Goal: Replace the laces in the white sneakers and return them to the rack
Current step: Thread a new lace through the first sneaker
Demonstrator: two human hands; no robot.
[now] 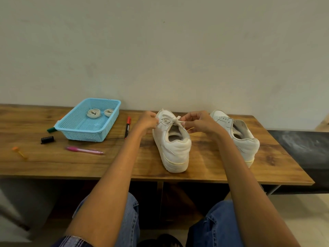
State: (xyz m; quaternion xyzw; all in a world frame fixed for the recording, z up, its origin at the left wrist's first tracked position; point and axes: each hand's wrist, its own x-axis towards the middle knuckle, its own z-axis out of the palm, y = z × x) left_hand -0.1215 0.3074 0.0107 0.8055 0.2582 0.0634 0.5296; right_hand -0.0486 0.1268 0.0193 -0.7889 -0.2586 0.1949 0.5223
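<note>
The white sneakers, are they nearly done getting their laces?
Partly. Both hands, left hand and right hand, are pinching the lace on the near sneaker. The other sneaker shows no lace from here. Two rolled laces wait in the blue basket. No rack is in view.

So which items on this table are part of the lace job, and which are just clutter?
Job: near sneaker, its lace pinched by left hand and right hand; second sneaker; blue basket with two rolled laces.

Clutter: red marker, pink pen, black cap, green marker, orange pin.
</note>
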